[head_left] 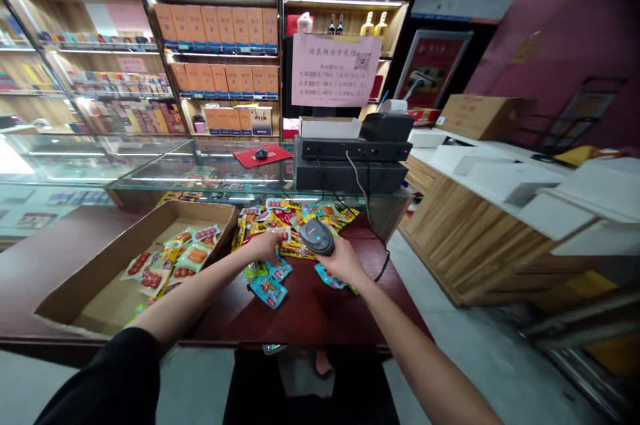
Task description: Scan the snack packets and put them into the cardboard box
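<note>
My right hand (344, 261) is wrapped round a dark grey handheld scanner (317, 237) with a small blue light, held over the dark red table. My left hand (267, 246) reaches into the pile of colourful snack packets (300, 215), fingers bent at a small clear-and-white packet (283, 234). Blue packets (270, 290) lie in front of my left hand, and another blue packet (329, 276) lies beneath my right hand. An open cardboard tray (100, 308) at the left holds several sausage packets (197, 254).
Behind the table (395, 298) stands a glass counter (150, 168) with a red mat (263, 156) and mouse. A black cash register unit (353, 172) stands behind the pile. A dark cable runs along the table's right side.
</note>
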`<act>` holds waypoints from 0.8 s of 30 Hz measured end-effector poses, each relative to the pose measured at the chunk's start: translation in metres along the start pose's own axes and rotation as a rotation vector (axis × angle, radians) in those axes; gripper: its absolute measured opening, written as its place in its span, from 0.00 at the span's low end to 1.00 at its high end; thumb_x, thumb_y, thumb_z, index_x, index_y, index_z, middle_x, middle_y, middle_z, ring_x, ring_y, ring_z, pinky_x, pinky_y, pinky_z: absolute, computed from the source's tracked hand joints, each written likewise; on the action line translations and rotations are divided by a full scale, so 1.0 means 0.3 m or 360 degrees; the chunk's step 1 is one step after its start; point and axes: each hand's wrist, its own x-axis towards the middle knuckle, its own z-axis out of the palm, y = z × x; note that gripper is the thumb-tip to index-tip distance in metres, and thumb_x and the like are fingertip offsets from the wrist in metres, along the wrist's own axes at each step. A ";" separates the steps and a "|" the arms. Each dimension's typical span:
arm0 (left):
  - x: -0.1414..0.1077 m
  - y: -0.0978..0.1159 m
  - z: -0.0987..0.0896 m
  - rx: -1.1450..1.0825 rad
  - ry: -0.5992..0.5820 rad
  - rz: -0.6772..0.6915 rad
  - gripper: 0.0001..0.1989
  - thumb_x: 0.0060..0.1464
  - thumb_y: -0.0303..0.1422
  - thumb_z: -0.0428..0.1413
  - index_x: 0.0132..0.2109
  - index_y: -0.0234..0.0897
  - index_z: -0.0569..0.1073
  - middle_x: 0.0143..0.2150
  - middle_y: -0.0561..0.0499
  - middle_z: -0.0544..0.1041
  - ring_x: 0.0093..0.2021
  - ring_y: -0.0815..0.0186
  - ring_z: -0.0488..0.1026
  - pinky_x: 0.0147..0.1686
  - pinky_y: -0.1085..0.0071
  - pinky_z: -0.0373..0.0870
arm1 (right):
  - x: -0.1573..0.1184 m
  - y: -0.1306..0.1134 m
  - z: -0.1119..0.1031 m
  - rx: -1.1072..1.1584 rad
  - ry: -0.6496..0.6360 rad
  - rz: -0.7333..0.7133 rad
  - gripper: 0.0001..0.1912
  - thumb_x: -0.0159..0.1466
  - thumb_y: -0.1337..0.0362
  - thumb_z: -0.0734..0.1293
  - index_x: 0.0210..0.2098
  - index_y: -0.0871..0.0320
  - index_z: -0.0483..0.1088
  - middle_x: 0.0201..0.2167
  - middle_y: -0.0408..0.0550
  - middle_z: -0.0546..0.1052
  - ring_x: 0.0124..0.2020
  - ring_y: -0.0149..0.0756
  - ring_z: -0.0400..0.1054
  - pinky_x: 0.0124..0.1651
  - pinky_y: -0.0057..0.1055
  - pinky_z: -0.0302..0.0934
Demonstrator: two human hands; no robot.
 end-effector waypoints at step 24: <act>-0.138 -0.255 -0.143 -0.2074 0.0302 -0.0151 0.25 0.29 0.37 0.71 0.38 0.32 0.78 0.30 0.50 0.79 0.32 0.65 0.76 0.38 0.69 0.72 | 0.027 -0.137 0.201 0.0100 -0.0120 -0.0095 0.18 0.55 0.62 0.70 0.45 0.56 0.73 0.42 0.51 0.79 0.44 0.46 0.73 0.44 0.35 0.66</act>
